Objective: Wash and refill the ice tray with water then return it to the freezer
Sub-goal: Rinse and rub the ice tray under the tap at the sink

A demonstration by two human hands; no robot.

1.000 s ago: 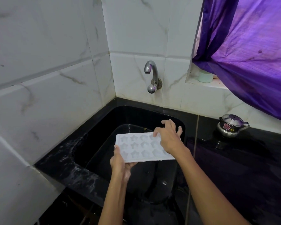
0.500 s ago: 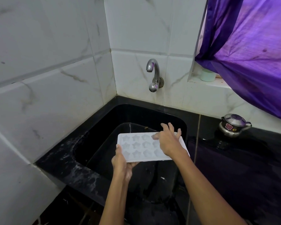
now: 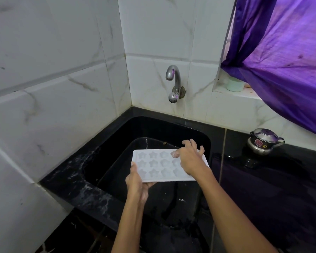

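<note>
A white ice tray [image 3: 153, 166] with star-shaped cups is held level over the black sink [image 3: 171, 128]. My left hand [image 3: 136, 183] grips its near left corner, thumb on top and fingers underneath. My right hand [image 3: 189, 158] lies on the tray's right part, fingers spread and bent over the far cups, hiding several of them. The steel tap [image 3: 173, 83] sticks out of the tiled wall above the sink, and no water runs from it.
White marble-look tiles close in the left and the back. A black counter [image 3: 263, 179] runs to the right with a small steel pot [image 3: 263, 141] on it. A purple curtain [image 3: 285, 61] hangs over a ledge holding a pale green cup [image 3: 234, 84].
The tray and both hands have stayed over the sink. My right hand has shifted slightly across the tray's far right cups.
</note>
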